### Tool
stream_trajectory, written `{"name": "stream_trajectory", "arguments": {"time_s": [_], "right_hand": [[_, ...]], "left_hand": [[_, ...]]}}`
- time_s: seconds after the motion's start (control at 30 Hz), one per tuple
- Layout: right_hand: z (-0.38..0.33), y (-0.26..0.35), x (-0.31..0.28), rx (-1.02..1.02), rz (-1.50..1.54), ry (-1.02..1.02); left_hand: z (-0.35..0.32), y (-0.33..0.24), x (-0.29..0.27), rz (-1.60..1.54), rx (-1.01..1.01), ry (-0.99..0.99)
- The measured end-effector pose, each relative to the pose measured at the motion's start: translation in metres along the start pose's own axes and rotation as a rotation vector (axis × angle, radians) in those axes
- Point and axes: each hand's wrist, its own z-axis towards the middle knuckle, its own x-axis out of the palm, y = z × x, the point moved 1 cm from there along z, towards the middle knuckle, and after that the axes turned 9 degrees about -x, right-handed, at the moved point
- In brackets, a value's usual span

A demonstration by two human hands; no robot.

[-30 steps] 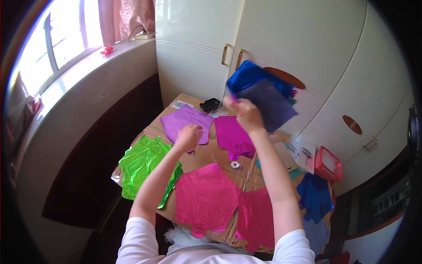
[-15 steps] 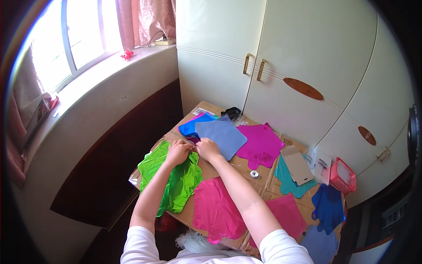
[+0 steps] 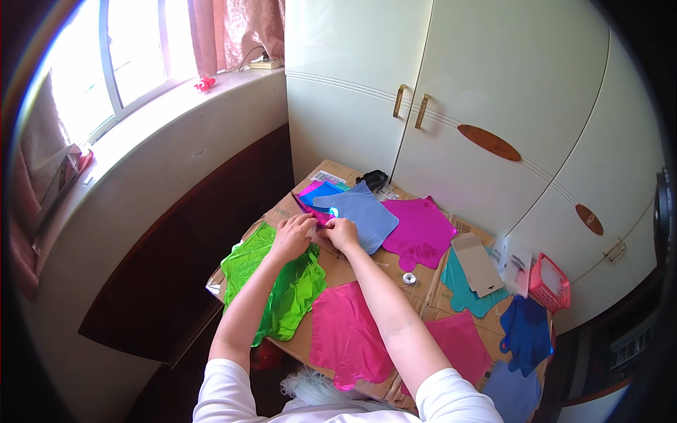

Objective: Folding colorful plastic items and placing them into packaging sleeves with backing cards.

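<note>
My left hand (image 3: 294,237) and my right hand (image 3: 340,233) are close together over the far left of a cardboard-covered table. Both pinch the near edge of a shiny magenta foil piece (image 3: 319,214), which looks like a flat, uninflated foil balloon; the fingertips partly hide the grip. Beyond it lies a bright blue foil piece (image 3: 319,191). A grey-blue foil piece (image 3: 370,218) is beside my right hand. Crumpled green foil (image 3: 293,296) spreads below my left hand, and a pink foil piece (image 3: 350,331) lies under my right forearm.
A purple foil piece (image 3: 421,229), a small white ribbon roll (image 3: 409,278), a beige card (image 3: 477,264) on teal foil (image 3: 458,287), dark blue foil (image 3: 527,335) and a pink basket (image 3: 549,285) sit to the right. A white wardrobe (image 3: 508,84) stands behind the cardboard (image 3: 271,222).
Both hands have shifted slightly, the right one to the right. The magenta foil between them is lifted and shows more, overlapping the blue and grey-blue pieces.
</note>
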Motion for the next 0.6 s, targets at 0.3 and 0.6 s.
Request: {"name": "stream_trajectory", "arguments": {"time_s": [0.3,0.6], "right_hand": [[0.016,-0.042,-0.003,0.033,0.376,-0.172],[0.039,-0.072,-0.164,0.216,0.753,-0.725]], "left_hand": [[0.004,0.009,0.011,0.175,0.224,-0.051],[0.004,0.008,0.013,0.279,0.076,0.266]]}}
